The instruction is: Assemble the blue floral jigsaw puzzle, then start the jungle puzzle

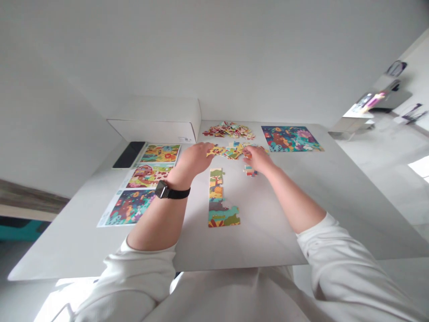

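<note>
White long sleeves (140, 273), cut off by the lower frame edge. White table (268, 237), its near edge crossing under the forearms. On it, a joined strip of jigsaw pieces (217, 201), lying apart from both hands. Left hand (194, 158), with a black wristwatch (163, 190) on the wrist, and right hand (256, 156): both curved downward, fingers at a loose cluster of jigsaw pieces (231, 151). The hands partly cover the cluster; whether either grips a piece cannot be told. Just below the right hand, a small joined group of pieces (250, 171). Left, three printed picture sheets (140, 185), the nearest partly blocked by the left forearm. Beyond, a dark flat slab (129, 154), too indistinct to identify. Far edge: a heap of jigsaw pieces (229, 130), an assembled puzzle (290, 138), a white box (154, 120).
</note>
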Demonstrator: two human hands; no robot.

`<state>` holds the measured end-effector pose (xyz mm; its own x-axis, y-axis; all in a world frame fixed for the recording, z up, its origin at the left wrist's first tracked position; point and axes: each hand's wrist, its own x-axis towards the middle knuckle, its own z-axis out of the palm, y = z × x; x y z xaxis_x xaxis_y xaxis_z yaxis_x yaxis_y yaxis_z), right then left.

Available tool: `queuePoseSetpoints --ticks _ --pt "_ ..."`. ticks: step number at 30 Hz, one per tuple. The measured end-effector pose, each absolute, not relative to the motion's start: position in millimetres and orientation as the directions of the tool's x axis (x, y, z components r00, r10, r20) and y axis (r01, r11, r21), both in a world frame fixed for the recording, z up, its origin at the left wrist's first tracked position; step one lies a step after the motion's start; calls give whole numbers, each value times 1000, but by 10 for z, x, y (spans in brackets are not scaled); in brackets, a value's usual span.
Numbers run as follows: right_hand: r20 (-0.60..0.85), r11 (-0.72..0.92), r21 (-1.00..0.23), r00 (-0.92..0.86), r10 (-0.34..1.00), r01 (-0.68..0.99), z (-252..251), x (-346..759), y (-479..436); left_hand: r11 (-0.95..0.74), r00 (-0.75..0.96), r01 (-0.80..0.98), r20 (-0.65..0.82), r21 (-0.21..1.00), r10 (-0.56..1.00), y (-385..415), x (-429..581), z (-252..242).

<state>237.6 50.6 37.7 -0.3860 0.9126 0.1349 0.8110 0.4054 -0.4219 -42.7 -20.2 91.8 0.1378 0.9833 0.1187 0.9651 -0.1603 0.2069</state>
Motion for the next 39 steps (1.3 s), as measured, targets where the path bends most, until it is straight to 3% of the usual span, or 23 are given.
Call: queuePoseSetpoints --ticks 6,14,23,30,35,39 --pt "59 484 -251 -486 872 838 433 2019 669 -167 132 953 150 252 980 -213 -372 912" --pt "-9 399 -142 -404 915 906 382 1781 804 -148 119 957 127 251 985 -230 -340 924" --pt "35 394 -252 -399 916 884 278 1884 723 -119 97 954 90 274 991 -236 -277 867" --pt "132 360 -376 -335 933 854 235 1876 668 -84 41 884 101 460 994 -111 -206 579" --pt "115 323 -244 -303 946 914 266 1882 600 -57 34 847 53 529 998 -26 -181 389" --pt "111 336 -231 -318 942 913 261 1898 595 -74 32 833 85 548 996 3 -196 359"
